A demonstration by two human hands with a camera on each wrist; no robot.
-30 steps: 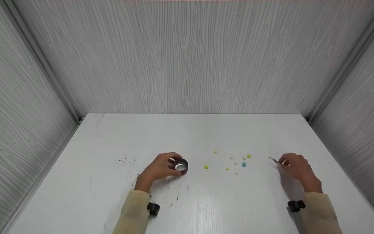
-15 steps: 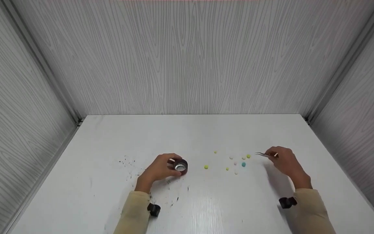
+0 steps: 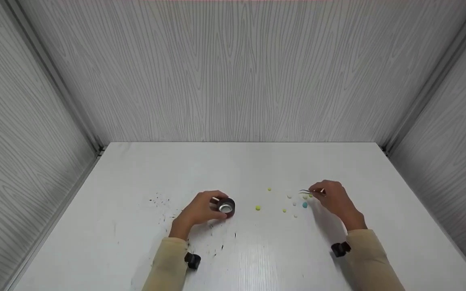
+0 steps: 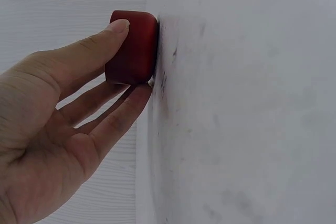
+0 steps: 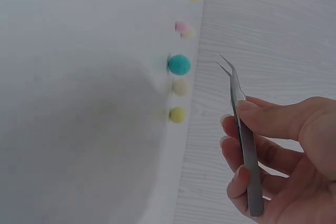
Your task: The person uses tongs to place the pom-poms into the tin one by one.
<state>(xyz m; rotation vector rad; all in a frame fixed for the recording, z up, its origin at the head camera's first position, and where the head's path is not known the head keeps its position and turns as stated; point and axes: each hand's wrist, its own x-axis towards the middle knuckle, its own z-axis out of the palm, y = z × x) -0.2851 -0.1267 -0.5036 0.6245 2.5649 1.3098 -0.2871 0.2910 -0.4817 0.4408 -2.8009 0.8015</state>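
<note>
Left hand round squat red metal-lined cup — right hand pinching slim steel tweezers, tips apart.

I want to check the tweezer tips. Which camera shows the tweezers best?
The right wrist view: the tweezers fill much of the frame, pinched in the right hand, bent tips apart near the teal ball. The head view shows them only as a thin sliver. The left wrist view does not show them.

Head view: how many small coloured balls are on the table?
9. Three yellow balls lie apart on the left; the other six, including the teal ball, cluster near the tweezers tips. Pale ones are faint; some may be missed.
</note>
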